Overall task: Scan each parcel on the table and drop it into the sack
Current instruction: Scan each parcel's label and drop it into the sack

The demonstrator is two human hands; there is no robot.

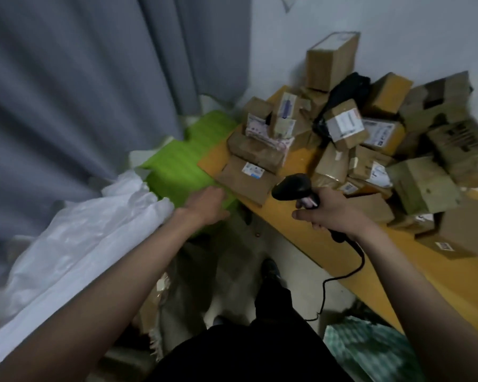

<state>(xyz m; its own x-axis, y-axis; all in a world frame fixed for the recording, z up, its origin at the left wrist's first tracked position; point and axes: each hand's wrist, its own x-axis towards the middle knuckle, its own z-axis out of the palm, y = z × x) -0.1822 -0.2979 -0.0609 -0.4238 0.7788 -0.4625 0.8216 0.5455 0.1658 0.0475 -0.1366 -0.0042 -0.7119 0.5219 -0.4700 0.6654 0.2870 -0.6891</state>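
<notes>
The right hand [334, 209] gripped a black handheld scanner [293, 187] by its handle, fingers curled round it, the scanner's head aimed left across the near end of the counter [309, 238]. A black cable [342, 277] ran from the handle's base down over the counter's front edge toward the floor.

The left hand [204, 206] reached forward with its fingers roughly straight and holding nothing; its grip was open. It lay over the green sack [182, 166], just short of the flat brown parcel [246, 180] at the counter's left corner. That parcel overhung the corner slightly and carried a small white label.

The rest of the parcels [370, 139] were heaped across the counter back to the white wall [397, 28], cardboard boxes tilted against each other, one tall box [330, 62] standing against the wall. A black soft item [342, 95] lay among them. A strip of bare orange counter ran along the front edge, between the heap and the person.

The green sack sat just left of the counter's corner, below its level. White plastic sheeting [75, 238] lay under the left forearm, against a grey curtain [80, 78]. Between counter and sheeting there was a narrow gap of floor with the person's dark trouser legs [271, 307] in it.
</notes>
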